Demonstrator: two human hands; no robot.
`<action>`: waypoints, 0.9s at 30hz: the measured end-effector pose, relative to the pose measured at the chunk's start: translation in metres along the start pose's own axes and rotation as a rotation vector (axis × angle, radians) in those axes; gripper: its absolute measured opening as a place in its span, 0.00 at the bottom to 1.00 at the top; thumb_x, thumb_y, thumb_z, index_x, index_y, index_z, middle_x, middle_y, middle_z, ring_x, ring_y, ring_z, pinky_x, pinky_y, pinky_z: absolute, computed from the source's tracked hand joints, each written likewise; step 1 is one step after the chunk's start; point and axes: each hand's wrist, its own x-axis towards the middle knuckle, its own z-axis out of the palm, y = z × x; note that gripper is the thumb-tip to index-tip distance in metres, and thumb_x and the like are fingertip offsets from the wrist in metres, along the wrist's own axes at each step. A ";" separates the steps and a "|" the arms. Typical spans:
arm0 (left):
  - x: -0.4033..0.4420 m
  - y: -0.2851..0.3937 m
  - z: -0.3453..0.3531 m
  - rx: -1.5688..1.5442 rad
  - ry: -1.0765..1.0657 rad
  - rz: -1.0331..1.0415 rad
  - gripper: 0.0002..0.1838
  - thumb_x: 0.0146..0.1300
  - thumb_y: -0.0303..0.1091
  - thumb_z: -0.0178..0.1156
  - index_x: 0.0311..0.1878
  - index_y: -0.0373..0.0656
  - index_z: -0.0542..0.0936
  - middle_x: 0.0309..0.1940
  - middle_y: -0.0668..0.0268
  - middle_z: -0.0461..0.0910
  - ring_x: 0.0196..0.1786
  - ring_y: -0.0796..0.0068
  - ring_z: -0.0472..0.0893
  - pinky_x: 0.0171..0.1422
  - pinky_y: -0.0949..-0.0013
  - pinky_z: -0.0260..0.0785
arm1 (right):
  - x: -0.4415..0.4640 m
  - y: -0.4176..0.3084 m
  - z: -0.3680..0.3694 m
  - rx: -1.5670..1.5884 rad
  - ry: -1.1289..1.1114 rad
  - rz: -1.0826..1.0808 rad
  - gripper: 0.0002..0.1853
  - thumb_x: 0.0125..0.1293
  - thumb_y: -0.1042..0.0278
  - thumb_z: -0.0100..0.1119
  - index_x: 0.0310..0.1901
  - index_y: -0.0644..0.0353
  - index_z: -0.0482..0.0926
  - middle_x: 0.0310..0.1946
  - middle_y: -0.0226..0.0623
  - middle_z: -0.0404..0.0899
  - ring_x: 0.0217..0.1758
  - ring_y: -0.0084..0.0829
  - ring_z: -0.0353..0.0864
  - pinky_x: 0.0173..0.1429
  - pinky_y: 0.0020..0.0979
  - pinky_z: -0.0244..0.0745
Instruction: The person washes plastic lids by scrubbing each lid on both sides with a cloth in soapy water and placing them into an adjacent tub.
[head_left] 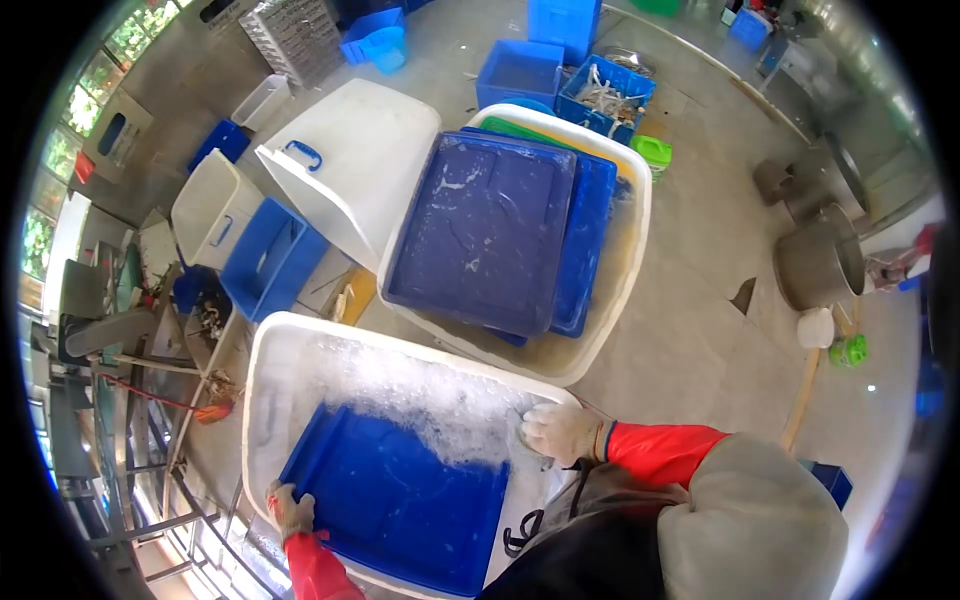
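A blue plastic tray (405, 500) lies tilted in a white tub (258, 400), partly in soapy water with white foam (400, 395) along its far side. My left hand (290, 508), in a pale glove and red sleeve, is closed on the tray's left edge. At the tub's right side, my right hand (562, 433), also gloved, has its fingers curled over a small greenish-grey scouring pad (524, 434), mostly hidden under the fingers. This hand is beside the foam, apart from the tray.
Ahead stands a second white tub (632, 250) with stacked blue trays (480, 230) across it. Left of it are a tilted white bin (350, 150) and a blue crate (270, 260). Metal frames (150, 480) crowd the left; steel pots (820, 260) stand at right.
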 end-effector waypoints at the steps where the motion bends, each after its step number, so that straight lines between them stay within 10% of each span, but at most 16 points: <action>1: 0.001 -0.002 0.002 -0.016 -0.014 0.010 0.37 0.43 0.34 0.70 0.63 0.37 0.80 0.58 0.46 0.81 0.62 0.46 0.78 0.69 0.51 0.70 | 0.000 -0.001 0.000 -0.028 -0.017 0.039 0.22 0.42 0.50 0.72 0.38 0.55 0.84 0.43 0.32 0.80 0.54 0.36 0.77 0.62 0.36 0.73; 11: -0.033 0.086 -0.055 -0.450 0.046 -0.414 0.30 0.56 0.28 0.61 0.65 0.31 0.80 0.62 0.45 0.81 0.62 0.52 0.81 0.71 0.58 0.70 | 0.001 -0.001 0.000 -0.024 -0.140 0.041 0.20 0.40 0.52 0.70 0.35 0.54 0.82 0.38 0.31 0.78 0.48 0.34 0.77 0.55 0.35 0.74; 15: -0.069 0.117 -0.091 -1.308 0.486 -0.276 0.25 0.70 0.30 0.61 0.68 0.31 0.76 0.60 0.59 0.79 0.59 0.69 0.79 0.67 0.65 0.71 | 0.018 -0.012 -0.033 -0.059 -0.263 0.094 0.16 0.47 0.58 0.70 0.37 0.55 0.83 0.40 0.34 0.79 0.50 0.37 0.78 0.56 0.36 0.75; 20: -0.132 0.206 -0.099 -1.222 0.473 -0.487 0.22 0.65 0.32 0.62 0.60 0.33 0.77 0.43 0.67 0.80 0.40 0.81 0.76 0.45 0.75 0.70 | 0.038 -0.020 -0.014 0.230 -0.181 0.089 0.14 0.56 0.64 0.67 0.41 0.63 0.82 0.48 0.42 0.81 0.61 0.46 0.78 0.64 0.41 0.75; 21: -0.152 0.218 -0.077 -1.114 0.319 -0.642 0.34 0.62 0.32 0.67 0.71 0.32 0.69 0.47 0.62 0.82 0.43 0.76 0.79 0.47 0.69 0.75 | 0.060 -0.035 -0.028 0.338 -0.211 -0.015 0.17 0.57 0.64 0.67 0.45 0.66 0.81 0.52 0.46 0.80 0.65 0.48 0.76 0.68 0.41 0.72; 25: -0.230 0.292 -0.050 -0.753 0.285 -0.679 0.29 0.73 0.37 0.63 0.72 0.35 0.70 0.56 0.54 0.85 0.56 0.62 0.85 0.62 0.61 0.75 | 0.110 -0.121 -0.005 0.773 -0.155 -0.356 0.40 0.59 0.61 0.66 0.72 0.68 0.67 0.74 0.58 0.66 0.80 0.55 0.63 0.81 0.44 0.60; 27: -0.268 0.296 -0.004 -1.380 0.586 -0.734 0.23 0.77 0.36 0.58 0.68 0.31 0.74 0.56 0.57 0.84 0.56 0.65 0.84 0.61 0.65 0.74 | 0.132 -0.168 0.005 0.857 -0.008 -0.481 0.41 0.58 0.61 0.67 0.73 0.67 0.67 0.73 0.58 0.66 0.78 0.58 0.63 0.82 0.47 0.58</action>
